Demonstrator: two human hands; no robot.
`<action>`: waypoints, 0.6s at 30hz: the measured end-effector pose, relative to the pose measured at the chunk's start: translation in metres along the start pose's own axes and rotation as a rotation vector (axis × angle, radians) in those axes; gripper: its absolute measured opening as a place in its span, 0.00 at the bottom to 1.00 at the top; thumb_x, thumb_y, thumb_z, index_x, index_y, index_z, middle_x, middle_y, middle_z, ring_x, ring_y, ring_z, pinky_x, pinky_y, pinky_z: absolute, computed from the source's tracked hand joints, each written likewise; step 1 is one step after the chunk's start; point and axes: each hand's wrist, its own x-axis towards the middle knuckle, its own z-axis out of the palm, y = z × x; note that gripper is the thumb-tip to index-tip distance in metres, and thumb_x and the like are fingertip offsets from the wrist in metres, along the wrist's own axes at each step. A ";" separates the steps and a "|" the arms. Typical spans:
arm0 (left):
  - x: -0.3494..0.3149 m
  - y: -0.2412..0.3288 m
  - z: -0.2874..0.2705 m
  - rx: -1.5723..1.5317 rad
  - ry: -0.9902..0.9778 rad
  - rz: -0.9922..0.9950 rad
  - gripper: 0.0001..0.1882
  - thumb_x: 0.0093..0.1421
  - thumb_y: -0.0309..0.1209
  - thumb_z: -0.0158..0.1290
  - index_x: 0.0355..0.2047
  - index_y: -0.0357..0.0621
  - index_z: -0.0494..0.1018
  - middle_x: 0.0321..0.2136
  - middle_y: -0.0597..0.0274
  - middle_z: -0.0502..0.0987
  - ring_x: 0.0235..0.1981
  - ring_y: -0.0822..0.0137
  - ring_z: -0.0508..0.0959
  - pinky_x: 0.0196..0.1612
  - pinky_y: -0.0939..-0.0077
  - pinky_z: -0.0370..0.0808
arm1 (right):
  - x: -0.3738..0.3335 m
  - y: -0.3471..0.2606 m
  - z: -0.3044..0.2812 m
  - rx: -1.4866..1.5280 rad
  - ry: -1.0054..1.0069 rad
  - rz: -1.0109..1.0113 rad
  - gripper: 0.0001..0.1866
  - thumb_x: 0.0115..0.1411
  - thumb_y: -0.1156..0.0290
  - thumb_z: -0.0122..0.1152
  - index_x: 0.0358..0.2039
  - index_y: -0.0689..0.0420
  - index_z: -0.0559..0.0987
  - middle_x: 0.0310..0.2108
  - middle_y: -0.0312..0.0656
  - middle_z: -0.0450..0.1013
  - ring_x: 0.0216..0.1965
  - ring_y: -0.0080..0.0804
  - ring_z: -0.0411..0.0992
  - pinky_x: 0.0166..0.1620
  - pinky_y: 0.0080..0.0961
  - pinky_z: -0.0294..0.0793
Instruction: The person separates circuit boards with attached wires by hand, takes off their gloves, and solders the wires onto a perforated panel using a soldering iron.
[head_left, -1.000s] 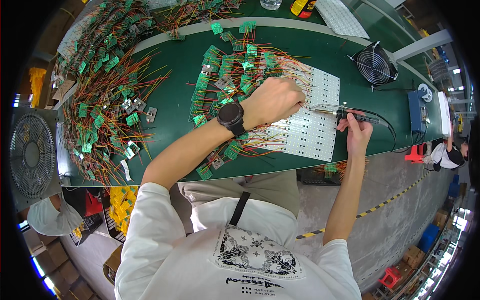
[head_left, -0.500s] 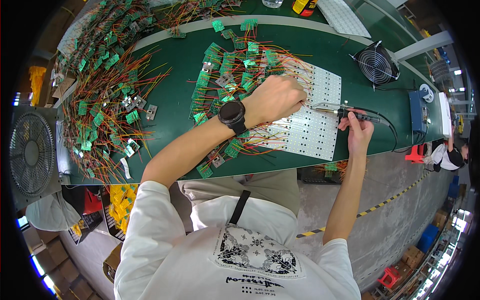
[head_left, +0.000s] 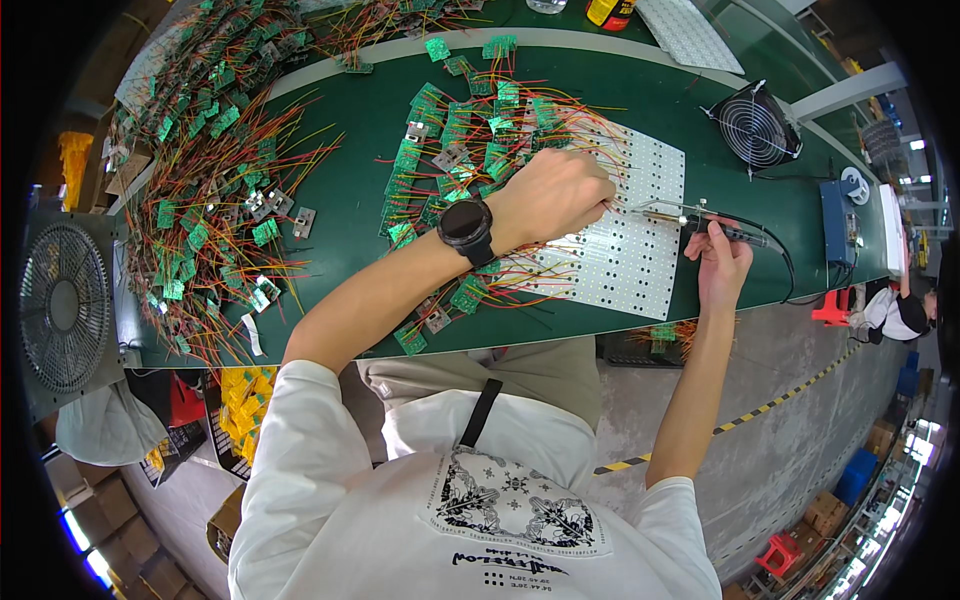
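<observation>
My left hand (head_left: 562,194), with a black watch on its wrist, is closed over the white perforated panel (head_left: 645,265). Its fingertips point right, and whatever they pinch is hidden. Between the fingers of my right hand (head_left: 722,268) is a soldering iron (head_left: 735,232) with a thin metal feed tube along it. The iron's tip points left, a short way from my left fingertips. Green circuit boards (head_left: 455,125) with red and yellow wires lie in rows under and beside my left forearm, and several wires reach onto the panel.
A large tangled heap of wired boards (head_left: 215,200) covers the table's left side. At the far right stand a black fan (head_left: 755,130) and a blue box-shaped unit (head_left: 840,222) with a solder spool (head_left: 853,186). A black cable (head_left: 785,262) runs from the iron.
My right hand and the soldering iron have shifted slightly right, so the tip is farther from my left fingertips. My left hand has stayed almost still.
</observation>
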 end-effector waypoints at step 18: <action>-0.011 0.071 -0.099 -0.063 0.163 -0.009 0.17 0.53 0.33 0.60 0.41 0.39 0.73 0.39 0.52 0.74 0.41 0.50 0.76 0.44 0.60 0.73 | 0.004 0.010 -0.005 0.028 0.046 -0.012 0.12 0.63 0.72 0.59 0.43 0.68 0.75 0.23 0.43 0.76 0.20 0.25 0.72 0.24 0.19 0.67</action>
